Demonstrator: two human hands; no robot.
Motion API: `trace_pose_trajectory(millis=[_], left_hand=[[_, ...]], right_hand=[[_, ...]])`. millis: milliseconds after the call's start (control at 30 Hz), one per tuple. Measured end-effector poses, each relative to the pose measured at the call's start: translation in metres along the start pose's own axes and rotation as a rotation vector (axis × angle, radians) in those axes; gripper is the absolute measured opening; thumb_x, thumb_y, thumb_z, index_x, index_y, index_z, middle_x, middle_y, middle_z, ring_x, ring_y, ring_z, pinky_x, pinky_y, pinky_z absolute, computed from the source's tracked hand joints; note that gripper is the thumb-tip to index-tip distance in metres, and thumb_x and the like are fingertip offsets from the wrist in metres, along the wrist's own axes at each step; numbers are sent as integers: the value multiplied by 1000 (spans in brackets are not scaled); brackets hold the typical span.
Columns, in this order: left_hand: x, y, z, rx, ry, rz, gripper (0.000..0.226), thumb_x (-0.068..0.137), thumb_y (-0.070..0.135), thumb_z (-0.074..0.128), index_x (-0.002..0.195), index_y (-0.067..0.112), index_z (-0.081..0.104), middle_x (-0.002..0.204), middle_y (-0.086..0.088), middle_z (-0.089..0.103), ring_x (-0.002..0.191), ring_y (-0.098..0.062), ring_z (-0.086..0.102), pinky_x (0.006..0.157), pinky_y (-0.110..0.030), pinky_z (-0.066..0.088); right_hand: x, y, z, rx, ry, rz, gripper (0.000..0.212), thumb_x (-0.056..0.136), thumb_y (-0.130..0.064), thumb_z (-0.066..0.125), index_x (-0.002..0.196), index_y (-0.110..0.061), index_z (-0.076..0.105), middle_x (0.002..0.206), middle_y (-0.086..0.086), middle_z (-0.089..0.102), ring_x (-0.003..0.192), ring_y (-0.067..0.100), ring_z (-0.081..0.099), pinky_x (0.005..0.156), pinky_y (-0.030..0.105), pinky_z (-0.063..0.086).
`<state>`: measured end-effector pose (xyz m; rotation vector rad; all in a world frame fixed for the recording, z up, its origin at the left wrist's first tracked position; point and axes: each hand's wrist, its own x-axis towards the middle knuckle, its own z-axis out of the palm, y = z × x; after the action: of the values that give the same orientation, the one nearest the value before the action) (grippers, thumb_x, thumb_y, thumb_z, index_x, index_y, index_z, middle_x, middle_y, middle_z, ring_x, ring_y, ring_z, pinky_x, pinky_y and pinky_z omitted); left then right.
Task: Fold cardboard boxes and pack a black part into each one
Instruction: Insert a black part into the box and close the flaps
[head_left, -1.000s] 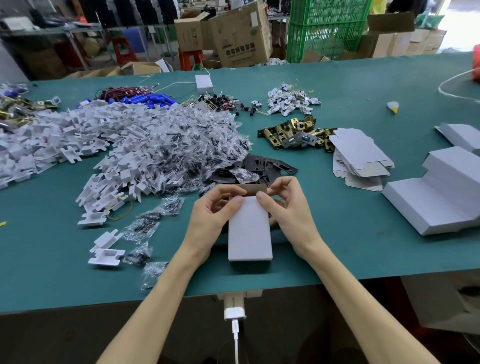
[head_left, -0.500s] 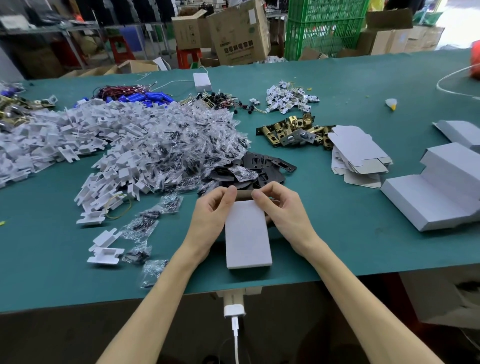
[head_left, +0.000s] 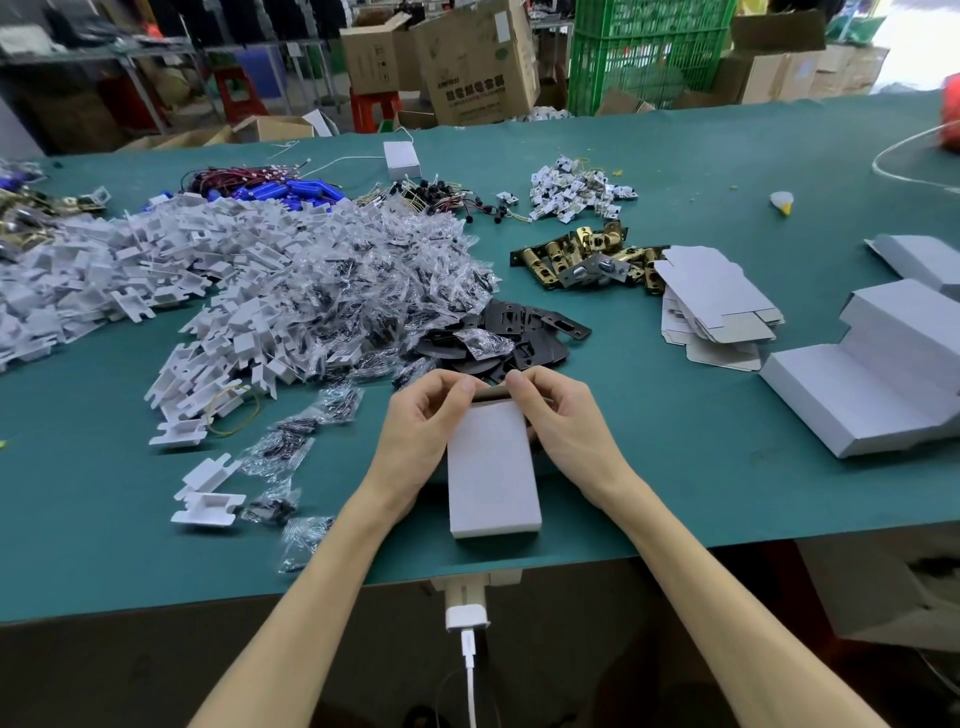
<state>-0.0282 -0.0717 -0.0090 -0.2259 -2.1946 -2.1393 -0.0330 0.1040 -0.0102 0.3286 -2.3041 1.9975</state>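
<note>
Head view: white cardboard box (head_left: 493, 478) lies flat on green table (head_left: 675, 467), near its front edge. Left hand (head_left: 421, 436) and right hand (head_left: 566, 431) each pinch the box's far end, fingertips at the brown flap (head_left: 491, 395), which seems half tucked. Black parts (head_left: 524, 332) heaped just beyond the hands; flat box blanks (head_left: 711, 296) off to the right.

a big brown carton (head_left: 472, 62) behind the worktop (head_left: 701, 166) is carrying a row of bold dark characters low on its front face, with a smaller line of print just above them. they are looking like chinese characters, but they are too blurred to read. a pale label (head_left: 501, 23) near its top corner is showing no legible writing. the smaller carton (head_left: 374, 57) to its left is bearing small dark handling marks, too small to make out.
</note>
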Motion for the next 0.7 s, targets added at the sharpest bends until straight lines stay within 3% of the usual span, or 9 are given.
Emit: trace_pose_trajectory(millis=[200, 500, 700], left_hand=[[0, -1, 0, 0, -5, 19, 17, 95, 33, 63, 96, 20, 74, 99, -4, 77, 84, -11, 66, 72, -25, 52], [0, -4, -2, -5, -17, 23, 16, 93, 25, 67, 104, 15, 73, 101, -1, 77, 79, -8, 66, 64, -22, 54], [0, -5, -3, 4, -18, 28, 14, 91, 23, 68, 102, 17, 73, 102, -5, 76, 79, -7, 67, 64, -23, 55]], right_hand=[[1, 1, 0, -10, 11, 15, 25, 103, -31, 60, 92, -11, 70, 74, -8, 67, 66, 11, 61, 59, 31, 51], [1, 1, -1, 42, 22, 25, 8, 99, -17, 67, 96, -13, 72, 87, 0, 72, 74, 10, 64, 57, 25, 51], [0, -3, -1, 45, 23, 45, 8, 99, -11, 64, 96, -10, 71, 88, 4, 71, 70, 9, 63, 53, 24, 50]])
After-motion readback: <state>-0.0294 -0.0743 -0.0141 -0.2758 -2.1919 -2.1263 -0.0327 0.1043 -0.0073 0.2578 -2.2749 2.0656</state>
